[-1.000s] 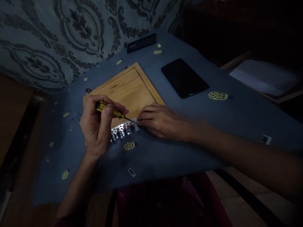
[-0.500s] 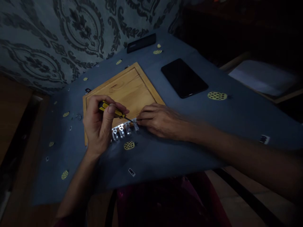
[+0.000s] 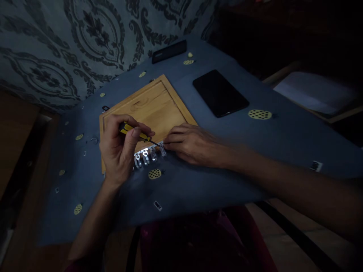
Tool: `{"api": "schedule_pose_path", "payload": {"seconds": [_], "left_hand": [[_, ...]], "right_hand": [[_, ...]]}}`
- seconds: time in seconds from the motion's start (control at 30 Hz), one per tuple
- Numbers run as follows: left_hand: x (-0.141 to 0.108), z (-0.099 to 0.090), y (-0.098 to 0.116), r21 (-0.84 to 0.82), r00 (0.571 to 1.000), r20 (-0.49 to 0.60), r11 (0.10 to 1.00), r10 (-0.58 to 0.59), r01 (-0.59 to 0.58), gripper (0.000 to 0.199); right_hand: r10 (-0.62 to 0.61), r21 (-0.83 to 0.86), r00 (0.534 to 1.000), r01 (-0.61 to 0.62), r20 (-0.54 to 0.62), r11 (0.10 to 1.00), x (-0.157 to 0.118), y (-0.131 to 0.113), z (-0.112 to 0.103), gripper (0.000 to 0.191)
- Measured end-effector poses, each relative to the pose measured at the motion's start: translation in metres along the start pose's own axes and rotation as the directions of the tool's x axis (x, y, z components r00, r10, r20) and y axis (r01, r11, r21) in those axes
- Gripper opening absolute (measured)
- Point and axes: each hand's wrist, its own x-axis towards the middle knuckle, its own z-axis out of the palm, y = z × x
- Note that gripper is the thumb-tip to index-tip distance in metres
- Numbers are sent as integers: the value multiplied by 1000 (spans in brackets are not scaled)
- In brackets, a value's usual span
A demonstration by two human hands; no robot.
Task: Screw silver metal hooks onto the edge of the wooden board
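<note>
Resting flat on a blue tablecloth [image 3: 215, 189], a wooden board [image 3: 154, 113] was lined along its near edge by a shiny metal hook strip [image 3: 145, 152], whose curved hooks were pointed out over the cloth toward the person. A yellow-and-black screwdriver [image 3: 144, 137] was clasped in the left hand [image 3: 117, 147], its handle enclosed by the thumb and curled fingers. Its thin shaft was slanted down to the right, and its tip was set at the strip's right end; what exactly was touched there could not be made out. The strip's left end was partly hidden by the left hand. The right hand [image 3: 189, 145] was held with its back turned up, its fingers kept close together and its fingertips placed just beside the screwdriver's tip; whether anything was pinched between them could not be told. To the right of the board, apart from it, a flat black device [image 3: 220, 93] was laid on the cloth. Farther back, a long black object [image 3: 169, 51] was placed near the patterned wall [image 3: 96, 30], with a small pale object [image 3: 190, 55] seen near its right end.
</note>
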Motion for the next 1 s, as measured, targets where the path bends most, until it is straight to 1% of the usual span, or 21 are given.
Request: {"api": "schedule_pose_path", "payload": {"seconds": [0.2,0.27,0.33,0.5,0.6,0.77,0.9,1.0], "left_hand": [[3,-4,-4,-91,993,93,994,71,-63,12],[4,-4,-3,-103,992,104,993,68,-57,13],[4,-4,-3,-101,995,86,994,48,-39,14],[2,0,-1,-96,999,-18,995,-42,40,20],[1,1,-2,-116,995,-36,990,-89,84,21],[2,-1,-5,-146,996,-41,987,-79,72,19],[1,0,-3,-150,992,-56,983,-115,105,20],[1,1,-2,-137,990,-77,985,-114,103,21]], "right_hand": [[1,7,1000,-1,-10,1000,-1,1,2,23],[-5,11,1000,5,-20,1000,-1,1,3,24],[-8,13,1000,8,-23,1000,-1,1,3,24],[2,25,1000,-1,-1,1000,0,1,0,25],[1,18,1000,-1,8,1000,0,1,0,24],[-6,-4,1000,6,-7,1000,0,1,1,25],[-4,1,1000,4,-10,1000,-1,1,0,25],[-1,6,1000,1,-7,1000,-1,1,0,26]]}}
